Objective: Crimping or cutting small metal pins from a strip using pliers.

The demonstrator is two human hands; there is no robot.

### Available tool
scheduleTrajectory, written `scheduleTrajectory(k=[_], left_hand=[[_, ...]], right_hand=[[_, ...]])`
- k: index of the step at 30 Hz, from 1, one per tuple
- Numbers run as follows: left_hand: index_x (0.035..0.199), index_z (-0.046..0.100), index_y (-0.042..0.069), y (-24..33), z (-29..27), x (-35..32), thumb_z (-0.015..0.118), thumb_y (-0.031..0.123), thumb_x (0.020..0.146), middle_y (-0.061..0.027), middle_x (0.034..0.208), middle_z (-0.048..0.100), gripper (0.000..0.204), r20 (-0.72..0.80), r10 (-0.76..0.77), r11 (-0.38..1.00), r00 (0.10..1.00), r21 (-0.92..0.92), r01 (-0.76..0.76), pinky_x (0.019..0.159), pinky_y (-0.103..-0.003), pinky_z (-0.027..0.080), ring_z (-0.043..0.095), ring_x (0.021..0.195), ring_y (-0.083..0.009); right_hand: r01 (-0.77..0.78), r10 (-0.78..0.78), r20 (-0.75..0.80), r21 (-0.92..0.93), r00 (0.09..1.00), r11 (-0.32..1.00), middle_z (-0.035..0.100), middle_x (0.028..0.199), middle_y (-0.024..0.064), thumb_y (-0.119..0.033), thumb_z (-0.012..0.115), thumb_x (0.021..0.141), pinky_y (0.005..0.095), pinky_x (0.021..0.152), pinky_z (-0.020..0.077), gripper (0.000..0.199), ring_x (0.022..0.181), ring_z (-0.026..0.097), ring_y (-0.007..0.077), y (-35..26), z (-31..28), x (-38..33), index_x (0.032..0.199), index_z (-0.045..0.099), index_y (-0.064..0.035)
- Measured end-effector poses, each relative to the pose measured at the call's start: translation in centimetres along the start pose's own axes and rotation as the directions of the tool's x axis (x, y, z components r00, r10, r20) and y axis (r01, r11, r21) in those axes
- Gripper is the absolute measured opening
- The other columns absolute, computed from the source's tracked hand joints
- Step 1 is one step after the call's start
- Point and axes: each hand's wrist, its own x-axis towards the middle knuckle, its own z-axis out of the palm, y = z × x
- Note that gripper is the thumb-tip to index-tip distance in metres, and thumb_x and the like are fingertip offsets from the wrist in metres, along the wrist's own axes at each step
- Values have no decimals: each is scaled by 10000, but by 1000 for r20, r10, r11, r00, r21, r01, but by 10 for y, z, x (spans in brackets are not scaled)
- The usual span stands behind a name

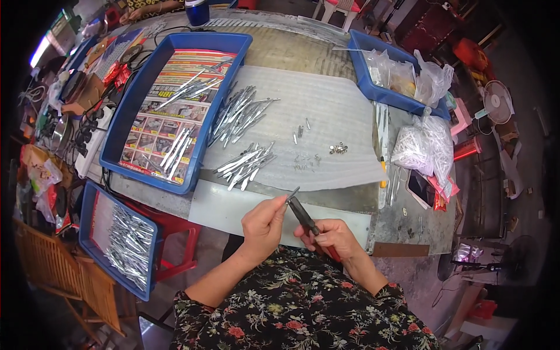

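Note:
In front of my body, my left hand is closed in a pinch on a slim metal piece. My right hand grips pliers with dark jaws and a red handle. Their tip meets the metal piece close to my left fingertips. Beyond my hands, a white foam sheet covers part of the table. On it lie two piles of thin silvery metal strips, a near pile and a farther pile. Small round metal parts and tiny bits are scattered to the right.
A blue tray lined with printed paper holds more strips at the left. Below it, another blue tray is heaped with strips beside a red stool. A blue bin with bags and a filled plastic bag stand at right.

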Motion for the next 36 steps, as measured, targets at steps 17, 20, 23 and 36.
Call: scheduleTrajectory(k=[17,20,23,36], left_hand=[[970,546,-35,-6,-1,1,513,44,802,-44,778,576,189,81,-258,948,963,-172,268,616,-193,430,520,683,-74],[966,548,-34,-6,-1,0,514,42,801,-43,778,577,185,83,-257,950,963,-159,267,613,-193,430,519,680,-74],[946,552,-31,-8,2,-1,518,37,793,-56,722,567,171,49,-237,954,970,-176,242,574,-202,419,510,631,-84],[927,564,-8,-13,-13,23,531,3,759,-94,692,535,171,-71,-1,998,998,59,5,538,-237,401,514,612,-167]], right_hand=[[262,-405,-2,-760,914,595,506,988,122,-65,605,657,244,644,388,148,754,481,143,-3,4,0,694,490,21],[305,-446,44,-790,894,532,505,986,124,-66,599,662,247,650,390,145,756,484,146,-3,3,1,692,487,20],[279,-421,51,-819,906,502,507,978,130,-75,593,670,248,648,392,148,753,486,149,-5,3,0,695,484,21],[182,-202,-21,-354,979,917,474,1067,131,-19,504,711,268,796,370,70,888,473,136,0,-5,1,759,524,28]])
